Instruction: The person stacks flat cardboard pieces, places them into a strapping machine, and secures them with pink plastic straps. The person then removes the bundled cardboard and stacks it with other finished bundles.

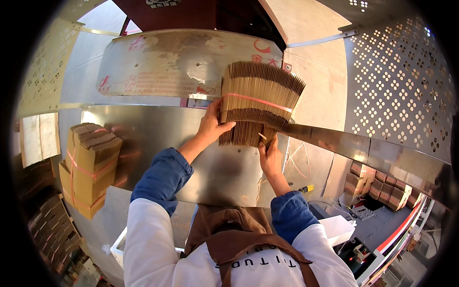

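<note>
A thick bundle of folded brown cardboard pieces, bound by a pink strap, stands over the steel table in front of me. Its many folded edges fan out toward the right. My left hand grips its left side, the thumb lying across the front. At the lower right corner my right hand holds the bundle's edge, fingertips partly hidden. A small pale strip, too small to name, shows beside those fingers.
More strapped cardboard stands at the table's left end. The steel table meets a metal rail running right. A perforated panel rises at right, above other bundles. A metal plate lies beyond the table.
</note>
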Action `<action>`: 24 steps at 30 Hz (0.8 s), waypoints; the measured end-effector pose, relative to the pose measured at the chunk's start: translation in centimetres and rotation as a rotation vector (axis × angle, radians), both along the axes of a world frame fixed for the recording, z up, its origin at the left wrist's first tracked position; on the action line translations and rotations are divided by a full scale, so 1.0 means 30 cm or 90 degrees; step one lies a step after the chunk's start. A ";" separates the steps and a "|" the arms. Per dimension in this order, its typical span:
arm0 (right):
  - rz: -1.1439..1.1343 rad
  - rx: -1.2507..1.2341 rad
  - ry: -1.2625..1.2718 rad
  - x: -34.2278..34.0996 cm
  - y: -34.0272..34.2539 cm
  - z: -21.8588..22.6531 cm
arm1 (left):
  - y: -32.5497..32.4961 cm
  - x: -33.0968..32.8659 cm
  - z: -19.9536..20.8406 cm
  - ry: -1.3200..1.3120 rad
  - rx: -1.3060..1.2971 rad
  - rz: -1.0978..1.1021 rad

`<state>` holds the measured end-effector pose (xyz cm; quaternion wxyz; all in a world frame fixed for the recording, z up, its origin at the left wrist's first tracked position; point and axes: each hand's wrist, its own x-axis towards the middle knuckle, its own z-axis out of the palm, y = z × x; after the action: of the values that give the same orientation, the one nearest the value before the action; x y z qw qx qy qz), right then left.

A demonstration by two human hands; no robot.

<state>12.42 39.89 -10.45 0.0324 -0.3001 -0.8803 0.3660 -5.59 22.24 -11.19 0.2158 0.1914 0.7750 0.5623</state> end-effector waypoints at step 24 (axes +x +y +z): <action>0.142 -0.106 -0.064 0.513 -0.306 0.020 | -0.427 0.547 0.065 -0.153 0.049 0.073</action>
<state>27.82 30.71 -9.86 -0.0775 -0.2204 -0.8753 0.4234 10.84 9.43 -9.25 0.2674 0.0861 0.7312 0.6217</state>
